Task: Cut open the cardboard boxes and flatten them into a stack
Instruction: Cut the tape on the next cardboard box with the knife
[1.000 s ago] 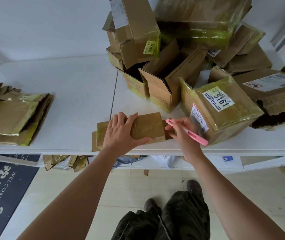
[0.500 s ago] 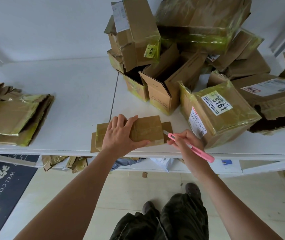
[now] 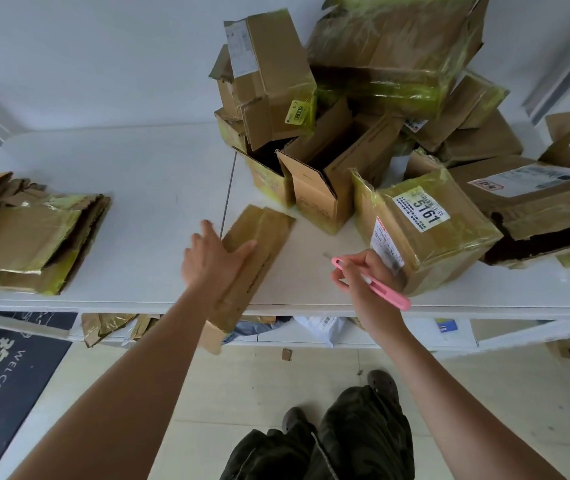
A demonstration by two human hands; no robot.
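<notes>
Flattened box (image 3: pixel 259 251) swung overhanging table edge (image 3: pixel 311 308), left hand (image 3: pixel 212 259) flat (grip apart), right hand (image 3: pixel 366 275) clamps cutter (image 3: pixel 377 284)

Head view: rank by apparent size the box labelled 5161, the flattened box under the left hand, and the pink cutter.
1. Box labelled 5161, though the flattened box looks close, partly hidden by the left hand.
2. Flattened box.
3. Pink cutter, clearly smallest.
</notes>
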